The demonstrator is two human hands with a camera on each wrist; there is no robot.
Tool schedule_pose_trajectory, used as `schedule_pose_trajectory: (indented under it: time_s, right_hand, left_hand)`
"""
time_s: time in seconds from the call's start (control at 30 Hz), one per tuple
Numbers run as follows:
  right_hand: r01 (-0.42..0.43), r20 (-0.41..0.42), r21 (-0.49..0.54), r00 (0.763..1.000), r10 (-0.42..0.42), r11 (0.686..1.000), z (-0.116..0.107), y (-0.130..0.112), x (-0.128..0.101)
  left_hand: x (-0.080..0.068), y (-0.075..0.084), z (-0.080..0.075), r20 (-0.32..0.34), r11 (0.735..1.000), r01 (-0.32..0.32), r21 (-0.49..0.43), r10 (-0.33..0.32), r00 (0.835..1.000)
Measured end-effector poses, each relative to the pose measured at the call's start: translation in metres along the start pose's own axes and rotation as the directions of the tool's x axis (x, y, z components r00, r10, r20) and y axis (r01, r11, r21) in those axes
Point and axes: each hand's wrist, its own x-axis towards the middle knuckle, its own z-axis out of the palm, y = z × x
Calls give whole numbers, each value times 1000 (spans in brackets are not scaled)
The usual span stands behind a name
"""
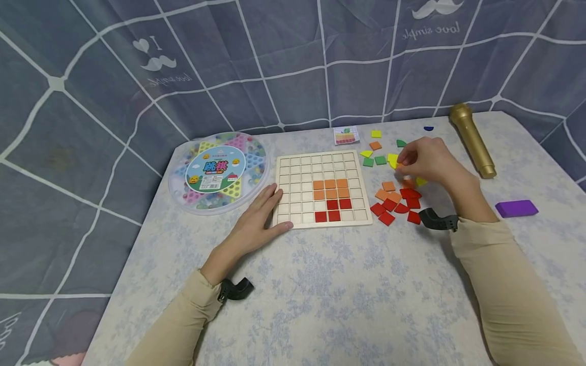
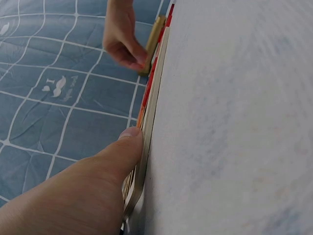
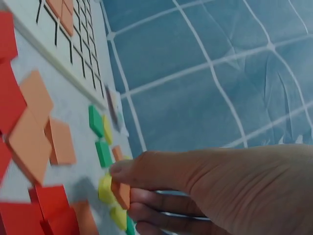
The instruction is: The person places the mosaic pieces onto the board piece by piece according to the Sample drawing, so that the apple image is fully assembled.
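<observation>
An orange tile is being pinched, apparently just above the loose pile toward the worktop's far right edge, by the right hand, while the grid board, lying leftward, is being steadied by the flat, spread left hand.

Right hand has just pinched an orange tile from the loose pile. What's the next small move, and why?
Probably carry the orange tile in the right hand to the grid board, which the left hand steadies, beside the orange tiles already seated.
</observation>
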Motion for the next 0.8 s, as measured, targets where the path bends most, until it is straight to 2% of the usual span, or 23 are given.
schedule_pose_trajectory:
  time_s: [0.27,0.43,0.67,0.8]
  right_hand:
    - [126,-22,60,992,-125,990,14,-39,-1]
    - [228,-55,56,973,-225,972,28,-58,-2]
    - [301,-52,115,953,-297,947,47,-80,-5]
    - [346,-57,112,938,-342,931,58,-91,-6]
  left_hand:
    - [0,-1,1,5,1000,3,-1,-3,1000]
    - [-1,-1,1,1,1000,-4,-2,4,1000]
    - [-2,1,-1,-2,1000,-10,2,10,1000]
    - [-1,1,-1,-4,1000,-14,0,14,1000]
